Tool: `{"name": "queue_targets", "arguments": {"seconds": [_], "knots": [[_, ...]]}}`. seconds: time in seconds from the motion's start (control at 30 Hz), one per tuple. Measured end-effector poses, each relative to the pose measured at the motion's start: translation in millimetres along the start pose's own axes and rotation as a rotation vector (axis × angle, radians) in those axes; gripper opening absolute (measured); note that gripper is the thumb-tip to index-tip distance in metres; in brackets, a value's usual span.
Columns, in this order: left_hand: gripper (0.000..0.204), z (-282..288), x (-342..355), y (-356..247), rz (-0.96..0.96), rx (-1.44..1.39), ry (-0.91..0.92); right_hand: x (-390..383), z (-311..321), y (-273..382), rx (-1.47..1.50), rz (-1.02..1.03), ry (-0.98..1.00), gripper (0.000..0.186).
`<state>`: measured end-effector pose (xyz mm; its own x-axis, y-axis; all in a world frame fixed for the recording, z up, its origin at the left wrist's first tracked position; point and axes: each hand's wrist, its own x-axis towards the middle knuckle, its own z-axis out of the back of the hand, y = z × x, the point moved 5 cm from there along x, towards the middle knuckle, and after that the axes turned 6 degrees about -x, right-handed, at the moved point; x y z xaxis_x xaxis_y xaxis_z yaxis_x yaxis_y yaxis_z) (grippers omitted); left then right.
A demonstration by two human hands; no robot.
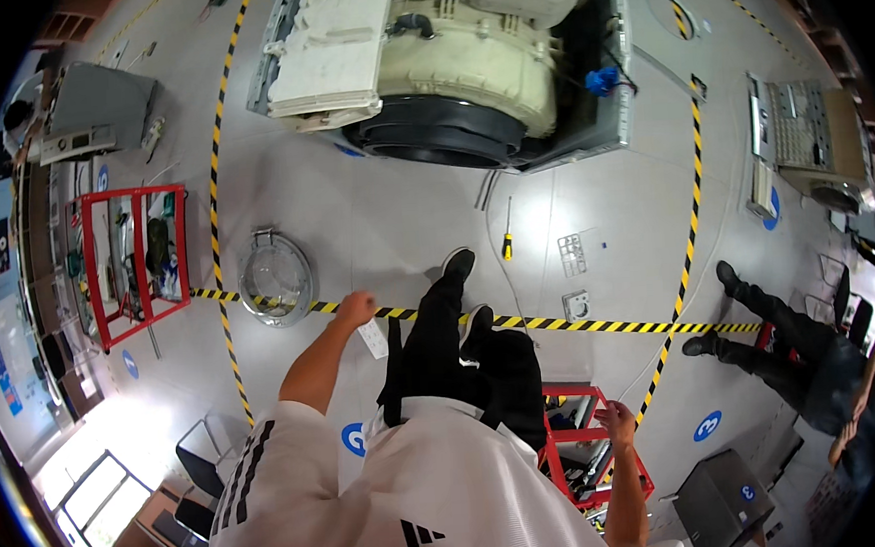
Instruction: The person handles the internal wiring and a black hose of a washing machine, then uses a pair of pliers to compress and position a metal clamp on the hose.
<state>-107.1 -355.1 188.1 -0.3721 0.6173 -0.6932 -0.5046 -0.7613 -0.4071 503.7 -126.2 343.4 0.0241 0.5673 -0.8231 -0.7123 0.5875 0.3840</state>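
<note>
My left hand [357, 309], fingers curled in, hangs at my left side above the striped floor tape, and nothing shows in it. Below it on the floor lies a small white plate [372, 340]. My right hand [618, 423] is at the red tool cart [593, 432] close to my right leg, its fingers bent together. What they hold, if anything, is too small to make out; a thin pale line runs near the fingertips. Ahead of my feet stands an opened washing machine [466, 81] with its cream tub and black door seal exposed.
A round glass washer door [276, 278] lies left of my feet. Ahead, a yellow screwdriver [507, 247], a grey perforated part [573, 255] and a small square part [577, 306] lie on the floor. Another red cart [136, 262] stands left; a seated person [793, 352] is at right.
</note>
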Motion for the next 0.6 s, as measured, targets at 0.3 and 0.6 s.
{"name": "queue_targets", "arguments": {"seconds": [0.3, 0.6], "knots": [[0.023, -40.5, -92.2, 20.6, 0.541, -0.562, 0.221, -55.0, -43.9, -71.6, 0.204, -0.019, -0.122, 0.013], [0.028, 18.3, -17.6, -211.2, 0.018, -0.597, -0.082, 7.0, -31.8, -118.7, 0.367, -0.244, 0.078, 0.014]]}}
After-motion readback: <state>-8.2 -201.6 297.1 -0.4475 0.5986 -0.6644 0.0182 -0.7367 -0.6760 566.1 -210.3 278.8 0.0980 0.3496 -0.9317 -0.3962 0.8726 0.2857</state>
